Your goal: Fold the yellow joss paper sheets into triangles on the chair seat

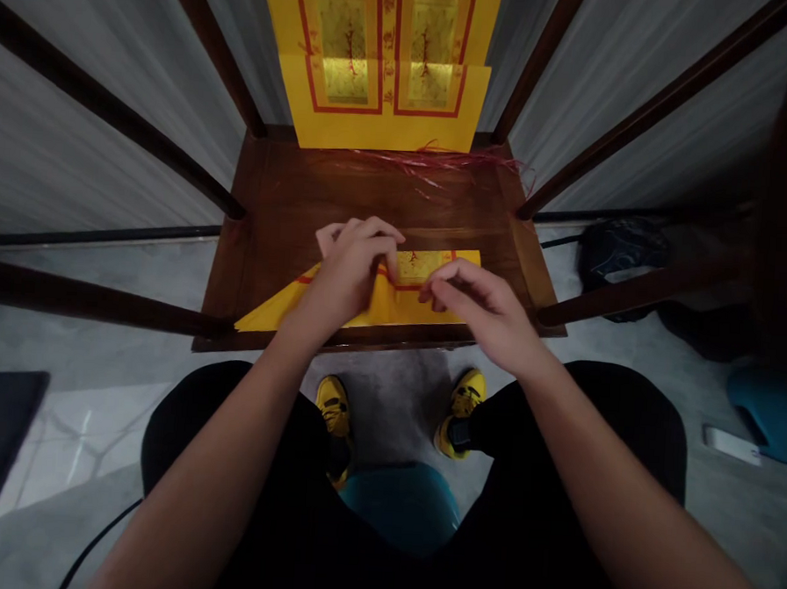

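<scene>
A sheet of yellow joss paper (pixel 425 309) with a red-lined gold panel lies along the near edge of a dark wooden seat. Its left part is folded at a slant into a point. My left hand (pixel 359 258) is bent over the raised fold, with thumb and fingers closed on the paper. Just above the sheet's right half, my right hand (pixel 482 303) has its fingers curled and the thumb tip drawn in to them. Whether those fingertips pinch anything is too blurred to make out.
More yellow joss paper (pixel 382 134) with red frames and gold panels stands at the back of the wooden seat (pixel 346 187). Loose red strands (pixel 433 163) lie before it. Dark wooden bars (pixel 201 47) rise at both sides. A black bag (pixel 623 254) sits on the floor at right.
</scene>
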`<state>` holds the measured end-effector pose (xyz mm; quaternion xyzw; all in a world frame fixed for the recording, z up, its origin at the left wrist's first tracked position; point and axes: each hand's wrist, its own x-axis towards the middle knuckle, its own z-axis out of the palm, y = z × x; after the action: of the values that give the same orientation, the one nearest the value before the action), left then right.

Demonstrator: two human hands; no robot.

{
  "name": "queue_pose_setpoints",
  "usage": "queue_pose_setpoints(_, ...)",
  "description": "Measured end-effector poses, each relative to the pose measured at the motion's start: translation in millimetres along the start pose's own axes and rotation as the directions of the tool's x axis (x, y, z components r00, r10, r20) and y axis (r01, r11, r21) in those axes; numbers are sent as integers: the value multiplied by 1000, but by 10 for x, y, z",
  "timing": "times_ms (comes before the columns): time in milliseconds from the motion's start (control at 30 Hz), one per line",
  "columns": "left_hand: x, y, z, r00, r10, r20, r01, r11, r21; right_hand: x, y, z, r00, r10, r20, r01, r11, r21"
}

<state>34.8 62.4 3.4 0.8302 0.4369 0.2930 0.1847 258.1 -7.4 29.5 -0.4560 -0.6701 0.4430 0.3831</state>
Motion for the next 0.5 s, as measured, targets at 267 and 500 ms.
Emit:
queue_pose_setpoints(267, -55, -147, -357, 946, -225, -233, 89, 872, -481, 73, 413, 585, 985, -87, 150, 121, 966, -230)
queue_pose_setpoints(500, -399, 686, -758, 827, -142, -545, -196, 835, -515, 118, 356, 635, 976, -23, 218, 108, 916, -387)
